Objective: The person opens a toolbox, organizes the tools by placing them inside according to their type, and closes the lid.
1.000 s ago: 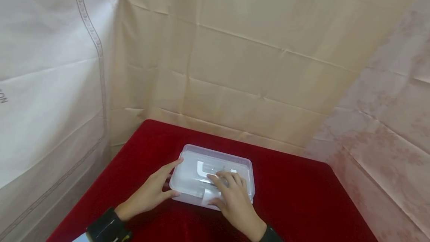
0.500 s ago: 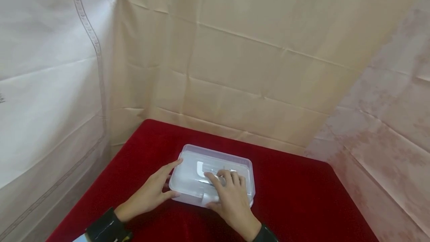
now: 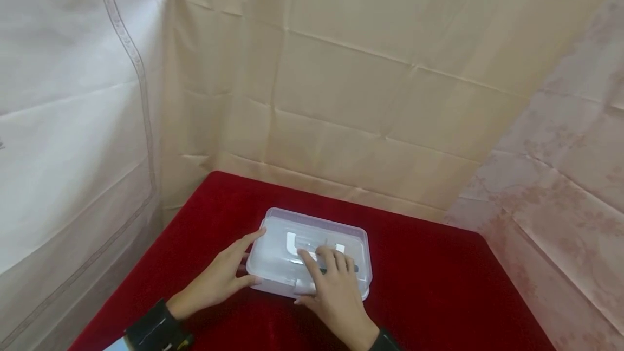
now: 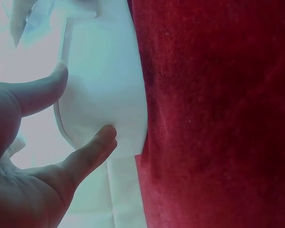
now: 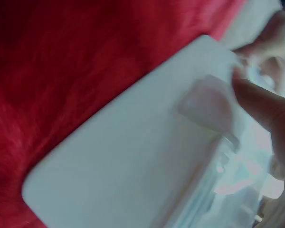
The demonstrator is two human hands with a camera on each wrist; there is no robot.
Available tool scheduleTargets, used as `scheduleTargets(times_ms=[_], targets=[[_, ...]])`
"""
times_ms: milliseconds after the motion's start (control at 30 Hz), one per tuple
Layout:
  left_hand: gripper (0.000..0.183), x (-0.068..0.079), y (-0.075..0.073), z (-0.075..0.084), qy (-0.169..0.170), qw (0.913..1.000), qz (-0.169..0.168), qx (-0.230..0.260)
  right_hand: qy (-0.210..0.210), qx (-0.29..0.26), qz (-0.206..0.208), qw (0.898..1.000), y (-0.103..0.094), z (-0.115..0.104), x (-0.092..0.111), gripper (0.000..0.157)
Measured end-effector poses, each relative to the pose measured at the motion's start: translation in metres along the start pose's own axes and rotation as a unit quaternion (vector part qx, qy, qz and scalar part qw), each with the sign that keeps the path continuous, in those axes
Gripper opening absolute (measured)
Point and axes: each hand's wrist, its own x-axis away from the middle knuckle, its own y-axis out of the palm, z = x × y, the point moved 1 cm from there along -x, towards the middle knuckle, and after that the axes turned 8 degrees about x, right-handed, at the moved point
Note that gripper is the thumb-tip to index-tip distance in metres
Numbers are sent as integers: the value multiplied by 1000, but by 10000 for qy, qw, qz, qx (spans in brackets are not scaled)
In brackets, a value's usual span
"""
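A translucent plastic storage box [image 3: 278, 268] with a lid and a white folding handle [image 3: 291, 244] sits on a red cloth. My left hand [image 3: 221, 275] touches its left end, index finger on the lid's rim and thumb on the front corner; the left wrist view shows two fingertips [image 4: 106, 133] against the wall. My right hand [image 3: 338, 291] lies over the lid, fingers bent near the handle. Its thumb is at the front latch [image 3: 304, 287], a clear flap [image 5: 210, 105] in the right wrist view. A dark piece [image 3: 357, 268] shows beside the right fingers; its kind is unclear.
The red-covered table [image 3: 424, 280] has its far edge against a beige cloth wall [image 3: 351, 85]. A white sheet [image 3: 73, 123] hangs at the left. Floral cloth [image 3: 560, 177] hangs at the right.
My right thumb has slid down and forward at the latch, and less of the flap now shows. The dark piece by the right fingers has come into view. The left hand keeps its place.
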Motion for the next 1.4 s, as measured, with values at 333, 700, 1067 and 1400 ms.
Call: scheduleTargets(times_ms=[333, 700, 1067, 1400], targets=[[106, -4, 0, -13, -690, 9961, -297, 471, 2876, -3348, -726, 8944, 8, 65, 43, 121], [84, -17, 4, -8, -633, 9961, -423, 438, 3418, -4639, -1425, 8048, 24, 80, 53, 97], [76, -78, 37, 19, 39, 9986, -204, 486, 3779, -4746, -1184, 7861, 9, 152, 51, 88], [60, -171, 121, 42, 594, 9975, -251, 273, 3804, -4292, -1423, 8067, 9, 265, 83, 94]])
